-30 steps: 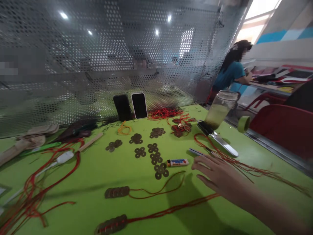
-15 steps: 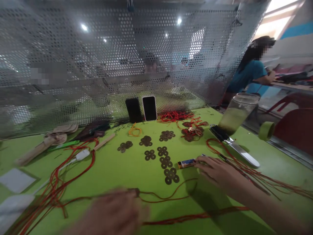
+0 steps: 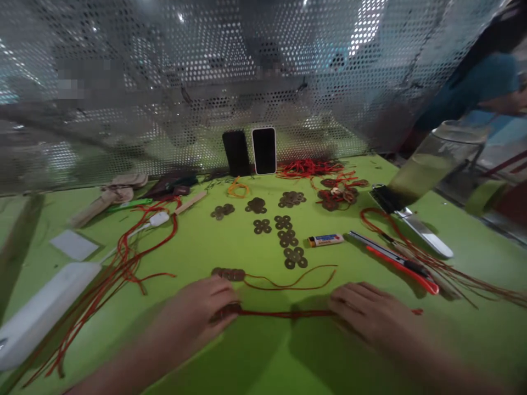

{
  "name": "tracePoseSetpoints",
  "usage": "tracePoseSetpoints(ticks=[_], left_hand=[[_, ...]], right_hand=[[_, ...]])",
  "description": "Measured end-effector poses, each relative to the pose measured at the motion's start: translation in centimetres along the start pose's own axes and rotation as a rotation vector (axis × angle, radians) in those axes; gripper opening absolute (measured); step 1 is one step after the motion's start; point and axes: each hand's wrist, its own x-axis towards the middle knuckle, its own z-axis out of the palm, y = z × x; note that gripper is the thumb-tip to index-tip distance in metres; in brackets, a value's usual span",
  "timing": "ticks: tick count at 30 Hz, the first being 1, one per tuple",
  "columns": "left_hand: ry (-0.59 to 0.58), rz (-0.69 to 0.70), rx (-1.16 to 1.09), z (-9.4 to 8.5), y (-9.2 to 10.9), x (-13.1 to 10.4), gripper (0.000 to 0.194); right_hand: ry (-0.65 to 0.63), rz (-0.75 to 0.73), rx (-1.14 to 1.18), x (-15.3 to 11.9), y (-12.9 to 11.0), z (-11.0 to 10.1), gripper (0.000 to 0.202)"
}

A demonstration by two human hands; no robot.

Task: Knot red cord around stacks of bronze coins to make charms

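Note:
Between my two hands a red cord [image 3: 288,314] runs nearly straight, just above the green table [image 3: 247,356]. My left hand [image 3: 201,307] is closed at its left end, around dark coins that are mostly covered by the fingers. My right hand [image 3: 366,310] has its fingers closed on the cord's right part, and a red tip shows past the knuckles. Just beyond my left hand lies a row of strung coins [image 3: 228,274] with a thin red cord tail [image 3: 296,285]. Several clusters of holed coins [image 3: 295,257] lie farther back.
A lighter [image 3: 325,240] and a red utility knife [image 3: 399,263] lie at right, near a brush [image 3: 411,219] and a jar [image 3: 436,159]. Red cords [image 3: 123,258] and a white power strip [image 3: 49,312] are at left. Two phones [image 3: 264,151] lean against a perforated metal screen [image 3: 164,109].
My right hand has left the lighter and come down to the red cord. My left hand has let go of the strung coin row and now grips the cord's left end. The view has tilted down.

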Motion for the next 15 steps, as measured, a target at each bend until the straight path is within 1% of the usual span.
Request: tracePoseSetpoints(ticks=[3,6,11,15], left_hand=[[0.009,-0.046,0.002,1.3,0.2,-0.7,0.022],[0.032,-0.054,0.013,2.0,0.0,-0.9,0.023],[0.067,-0.034,0.038,2.2,0.0,-1.1,0.022],[0.07,-0.018,0.063,2.2,0.0,-1.1,0.022]], right_hand=[[-0.022,-0.02,-0.033,-0.1,-0.2,0.7,0.028],[-0.067,-0.013,-0.065,-0.4,-0.1,1.2,0.023],[-0.149,0.051,-0.108,-0.7,-0.1,1.2,0.012],[-0.18,0.121,-0.121,-1.2,0.3,0.2,0.009]])
